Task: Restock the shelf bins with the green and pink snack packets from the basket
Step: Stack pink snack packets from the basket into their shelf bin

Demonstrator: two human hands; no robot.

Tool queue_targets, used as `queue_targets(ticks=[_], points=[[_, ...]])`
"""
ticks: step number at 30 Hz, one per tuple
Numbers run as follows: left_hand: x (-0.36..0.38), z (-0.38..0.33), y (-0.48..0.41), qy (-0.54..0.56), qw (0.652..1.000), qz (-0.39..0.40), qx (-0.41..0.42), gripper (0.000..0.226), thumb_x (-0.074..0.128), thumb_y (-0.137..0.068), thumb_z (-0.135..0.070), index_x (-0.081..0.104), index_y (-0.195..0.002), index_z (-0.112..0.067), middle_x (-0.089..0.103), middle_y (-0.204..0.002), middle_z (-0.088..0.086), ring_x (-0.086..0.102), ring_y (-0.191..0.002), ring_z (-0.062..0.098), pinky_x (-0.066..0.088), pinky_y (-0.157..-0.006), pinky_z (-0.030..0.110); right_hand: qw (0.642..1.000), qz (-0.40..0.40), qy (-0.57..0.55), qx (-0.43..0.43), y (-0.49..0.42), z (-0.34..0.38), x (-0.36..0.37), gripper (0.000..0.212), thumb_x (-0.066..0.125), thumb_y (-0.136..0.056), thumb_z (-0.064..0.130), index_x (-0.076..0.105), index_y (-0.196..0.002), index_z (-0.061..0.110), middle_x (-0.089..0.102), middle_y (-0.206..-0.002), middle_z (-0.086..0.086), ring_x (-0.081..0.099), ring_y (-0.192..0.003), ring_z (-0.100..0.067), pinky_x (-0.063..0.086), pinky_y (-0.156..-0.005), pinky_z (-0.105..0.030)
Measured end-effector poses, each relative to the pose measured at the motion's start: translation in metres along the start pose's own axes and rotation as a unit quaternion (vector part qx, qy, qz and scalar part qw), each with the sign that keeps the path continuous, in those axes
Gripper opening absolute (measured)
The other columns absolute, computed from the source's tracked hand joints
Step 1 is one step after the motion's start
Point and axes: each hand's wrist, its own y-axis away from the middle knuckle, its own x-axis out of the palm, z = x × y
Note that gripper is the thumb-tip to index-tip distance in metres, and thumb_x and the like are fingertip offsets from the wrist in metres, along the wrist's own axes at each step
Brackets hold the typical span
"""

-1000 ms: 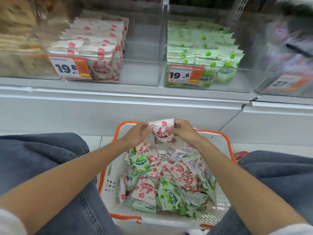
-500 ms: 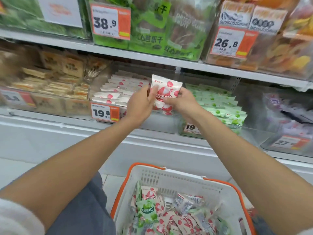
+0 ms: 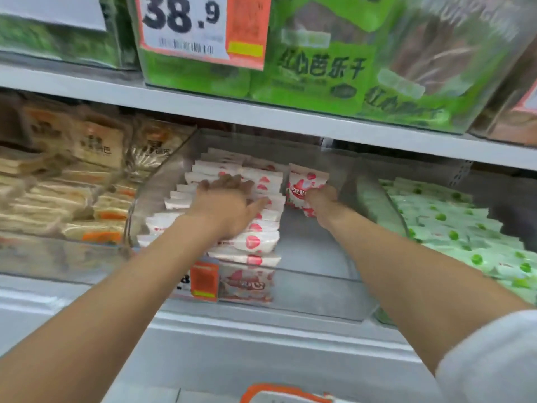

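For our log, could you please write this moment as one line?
left hand rests on stacked pink packets; right hand grips pink plastic packet in clear plastic bin

Price tag [image 3: 200,24]: we read 38.9.
Green bags [image 3: 319,68]: we read 红心芭乐干.
Pink packet [image 3: 303,184]: too blurred for us.

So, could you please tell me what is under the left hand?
The left hand rests on rows of pink packets in the clear bin; those beneath its palm, and the bin floor below, are covered.

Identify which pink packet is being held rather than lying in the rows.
The upright pink packet pinched by the right hand, standing apart right of the stacked rows.
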Motion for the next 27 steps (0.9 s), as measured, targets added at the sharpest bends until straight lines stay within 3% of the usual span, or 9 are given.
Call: queue_targets(ticks=[4, 8, 12, 15, 17, 19, 21, 24, 27], points=[[0.0, 0.0, 0.0, -0.006, 1.0, -0.006, -0.004, 0.067, 0.017, -0.097, -0.066, 0.021, -0.153, -0.03, 0.017, -0.162, -0.002, 0.014, -0.149, 0.019, 0.013, -0.117, 0.046, 0.996, -0.027, 0.088, 0.004, -0.014, -0.001, 0.02, 0.037, 0.043, -0.1, 0.014, 0.048, -0.135, 0.002, 0.055, -0.132, -0.011, 0.054, -0.121, -0.03, 0.046, -0.093, -0.032], [-0.005, -0.001, 0.005, 0.021, 1.0, 0.013, -0.004, 0.066, 0.019, -0.098, -0.064, 0.018, -0.154, -0.03, 0.012, -0.164, -0.002, 0.009, -0.15, 0.019, 0.008, -0.119, 0.046, 0.997, -0.025, 0.069, 0.002, -0.017, -0.007, 0.021, 0.034, 0.053, -0.092, 0.01, 0.058, -0.126, 0.006, 0.063, -0.114, -0.008, 0.061, -0.106, -0.027, 0.047, -0.084, -0.03], [-0.017, 0.002, 0.011, 0.071, 0.997, 0.034, -0.002, 0.067, 0.023, -0.098, -0.062, 0.014, -0.156, -0.029, 0.005, -0.164, 0.0, 0.003, -0.151, 0.018, 0.003, -0.121, 0.047, 0.995, -0.062, 0.031, 0.065, -0.002, 0.003, 0.006, 0.032, 0.047, -0.098, 0.017, 0.055, -0.125, 0.001, 0.059, -0.128, -0.013, 0.057, -0.116, -0.028, 0.045, -0.092, -0.03], [-0.022, 0.012, 0.021, 0.05, 0.998, 0.045, -0.015, 0.069, 0.015, -0.096, -0.065, 0.011, -0.156, -0.032, 0.003, -0.164, -0.002, 0.0, -0.151, 0.017, -0.004, -0.12, 0.054, 0.995, 0.023, -0.045, 0.082, 0.024, 0.018, 0.007, 0.032, 0.049, -0.098, 0.023, 0.056, -0.126, 0.008, 0.061, -0.123, -0.009, 0.058, -0.11, -0.024, 0.045, -0.097, -0.032], [-0.021, 0.018, 0.028, 0.044, 0.998, 0.047, -0.022, 0.071, 0.009, -0.093, -0.069, 0.009, -0.156, -0.034, 0.001, -0.164, -0.004, 0.001, -0.151, 0.018, -0.006, -0.119, 0.057, 0.979, 0.123, -0.14, 0.083, 0.039, 0.028, 0.015, 0.028, 0.044, -0.098, 0.031, 0.063, -0.105, 0.011, 0.067, -0.103, -0.009, 0.065, -0.093, -0.023, 0.049, -0.094, -0.035], [-0.018, 0.021, 0.033, 0.05, 0.998, 0.041, -0.02, 0.072, 0.005, -0.092, -0.069, 0.008, -0.156, -0.036, 0.001, -0.164, -0.004, 0.003, -0.151, 0.018, -0.007, -0.118, 0.057, 0.96, 0.206, -0.165, 0.093, 0.044, 0.034, 0.031, 0.048, 0.036, -0.098, 0.047, 0.067, -0.106, 0.011, 0.072, -0.099, -0.012, 0.071, -0.088, -0.028, 0.052, -0.093, -0.038], [-0.015, 0.02, 0.035, 0.057, 0.998, 0.034, -0.017, 0.069, 0.004, -0.093, -0.067, 0.007, -0.155, -0.037, 0.005, -0.164, -0.005, 0.004, -0.151, 0.018, -0.006, -0.118, 0.057, 0.962, 0.219, -0.129, 0.102, 0.05, 0.045, 0.042, 0.066, 0.029, -0.095, 0.064, 0.065, -0.114, 0.013, 0.074, -0.098, -0.013, 0.072, -0.088, -0.031, 0.056, -0.086, -0.039], [-0.011, 0.019, 0.037, 0.058, 0.998, 0.024, -0.016, 0.064, 0.006, -0.096, -0.063, 0.008, -0.155, -0.038, 0.008, -0.164, -0.006, 0.004, -0.151, 0.016, -0.006, -0.118, 0.057, 0.967, 0.207, -0.105, 0.108, 0.06, 0.055, 0.046, 0.067, 0.025, -0.095, 0.067, 0.06, -0.112, 0.011, 0.073, -0.088, -0.013, 0.07, -0.077, -0.029, 0.056, -0.066, -0.033], [-0.012, 0.02, 0.037, 0.066, 0.997, 0.025, -0.016, 0.06, 0.007, -0.099, -0.058, 0.012, -0.154, -0.038, 0.009, -0.164, -0.006, 0.005, -0.151, 0.015, -0.005, -0.119, 0.056, 0.955, 0.241, -0.123, 0.117, 0.061, 0.055, 0.039, 0.074, 0.028, -0.094, 0.068, 0.064, -0.117, 0.009, 0.073, -0.101, -0.016, 0.07, -0.089, -0.032, 0.056, -0.076, -0.038]])
